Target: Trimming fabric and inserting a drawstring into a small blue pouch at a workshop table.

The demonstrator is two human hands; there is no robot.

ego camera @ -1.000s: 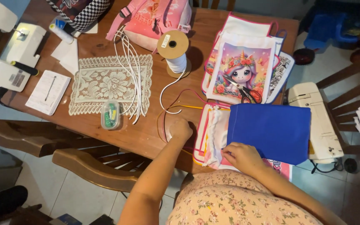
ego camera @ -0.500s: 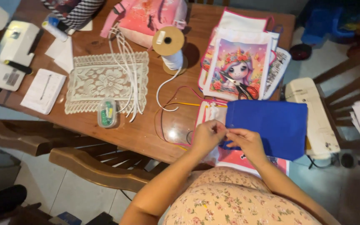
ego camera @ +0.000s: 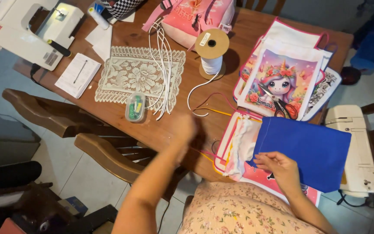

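Blue fabric piece (ego camera: 308,151) is laid over the pink-edged printed bags (ego camera: 239,151) at the near right edge of the wooden table (ego camera: 122,119). Its lower left edge is pinched by the right hand (ego camera: 278,167), fingers curled on the cloth. Left hand (ego camera: 187,130) is motion-blurred above the table edge, left of the fabric; finger state cannot be told. Thin pink and yellow cords (ego camera: 215,106) are seen on the table just beside it. White ribbon spool (ego camera: 212,50) is stood further back, lace doily (ego camera: 137,76) to its left, small clear box (ego camera: 136,108) at the doily's near edge.
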